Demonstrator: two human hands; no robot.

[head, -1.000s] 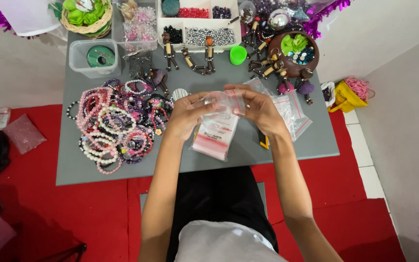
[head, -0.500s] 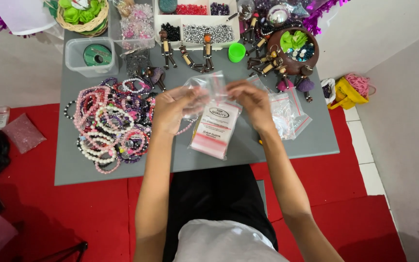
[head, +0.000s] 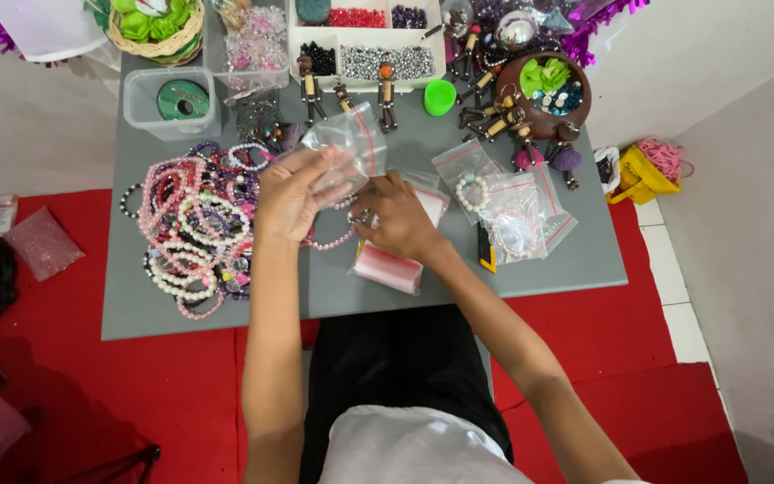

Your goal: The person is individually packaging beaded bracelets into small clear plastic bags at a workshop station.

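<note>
Stack of clear zip bags with red strips (head: 389, 266), flat on the grey desk (head: 530, 269), nearest the person. Right hand (head: 396, 218) rests just above it, fingers pinching a small bead bracelet (head: 360, 215). Left hand (head: 296, 193), beside it, fingers gripping a small clear zip bag (head: 351, 143), mouth tilted up-right, just beyond the bracelet. Heap of pink and white bead bracelets (head: 194, 229) lies left.
</note>
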